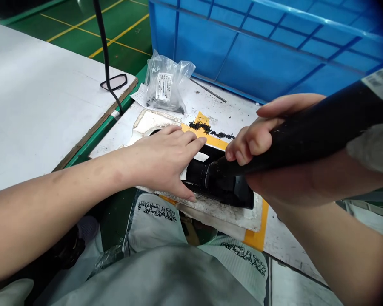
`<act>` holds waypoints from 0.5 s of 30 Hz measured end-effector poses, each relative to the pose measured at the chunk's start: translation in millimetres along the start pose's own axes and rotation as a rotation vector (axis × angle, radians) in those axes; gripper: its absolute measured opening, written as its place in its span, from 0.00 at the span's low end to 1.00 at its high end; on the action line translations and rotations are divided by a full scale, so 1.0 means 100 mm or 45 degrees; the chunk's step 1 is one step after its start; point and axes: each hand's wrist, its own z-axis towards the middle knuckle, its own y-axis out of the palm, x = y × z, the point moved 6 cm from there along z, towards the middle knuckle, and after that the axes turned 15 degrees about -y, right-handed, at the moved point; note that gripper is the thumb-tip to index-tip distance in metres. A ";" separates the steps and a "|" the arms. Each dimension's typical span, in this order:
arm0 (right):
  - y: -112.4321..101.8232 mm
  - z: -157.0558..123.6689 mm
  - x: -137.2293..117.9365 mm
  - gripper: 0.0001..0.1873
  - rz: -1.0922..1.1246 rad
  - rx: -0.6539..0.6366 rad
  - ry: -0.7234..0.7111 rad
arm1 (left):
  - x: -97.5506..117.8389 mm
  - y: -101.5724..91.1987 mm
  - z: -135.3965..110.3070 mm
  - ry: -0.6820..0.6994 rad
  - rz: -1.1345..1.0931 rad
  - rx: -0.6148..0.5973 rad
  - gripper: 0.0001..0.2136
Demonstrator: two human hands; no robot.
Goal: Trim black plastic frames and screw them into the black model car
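Observation:
My left hand [167,159] lies over the left part of a glossy black plastic housing [232,193], fingers stretched and thumb spread toward its near edge. The hand hides part of the housing. In my right hand [255,140] is a thick black electric screwdriver [319,131], fingers wrapped round its body. It slants down to the left, and its narrow nose meets the housing's recess; the very tip is hard to make out. The housing rests on a worn white fixture [242,216]. Behind it, a pile of small black screws [207,127] lies on yellow tape.
A large blue crate [230,46] stands at the back. Near it are a labelled clear plastic bag [166,85] and a thin metal rod [209,90]. A black cable [104,46] hangs over the left white table [51,89], by a dark-rimmed oval piece [114,81].

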 end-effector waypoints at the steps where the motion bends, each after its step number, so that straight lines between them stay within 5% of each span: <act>1: -0.01 -0.01 0.00 0.19 0.080 0.059 0.010 | 0.00 0.00 0.00 0.002 0.000 -0.002 0.52; 4: -0.03 -0.02 -0.01 0.07 0.238 0.165 0.039 | -0.01 0.00 0.00 -0.001 -0.003 0.002 0.51; 8: 0.00 0.00 -0.03 0.11 0.234 0.091 -0.005 | -0.02 0.01 0.01 0.012 -0.032 0.054 0.53; 15: 0.05 0.00 -0.05 0.06 0.244 -0.029 -0.029 | -0.04 0.02 0.01 0.029 -0.117 0.101 0.51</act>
